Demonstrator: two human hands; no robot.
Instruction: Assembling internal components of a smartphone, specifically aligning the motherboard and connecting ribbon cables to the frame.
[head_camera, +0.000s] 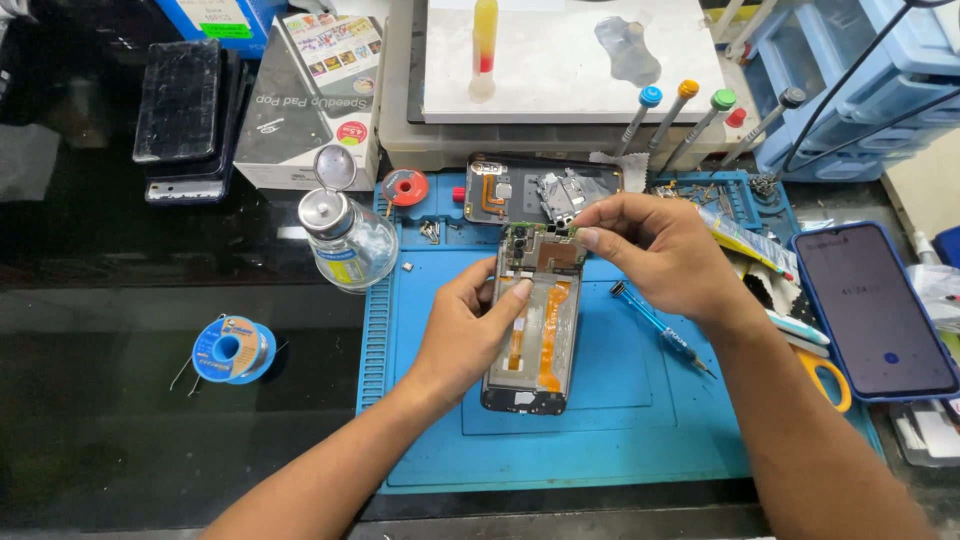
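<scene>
Fingertips of the right hand (660, 250) pinch the top edge of the small green circuit board (545, 240) at the upper end of the opened black smartphone frame with orange ribbon cables (535, 330), while the left hand (470, 325) grips that frame's left side, thumb pressed on its inner face. Everything rests on the blue rubber repair mat (620, 440). Right of it lies a dark smartphone in a blue case (872, 310). Left stands a clear glass bottle with an open metal cap (345, 235). Nearer the mat's middle lies a slim blue-handled screwdriver (660, 328). Smallest, a blue solder spool (232, 348) sits far left.
</scene>
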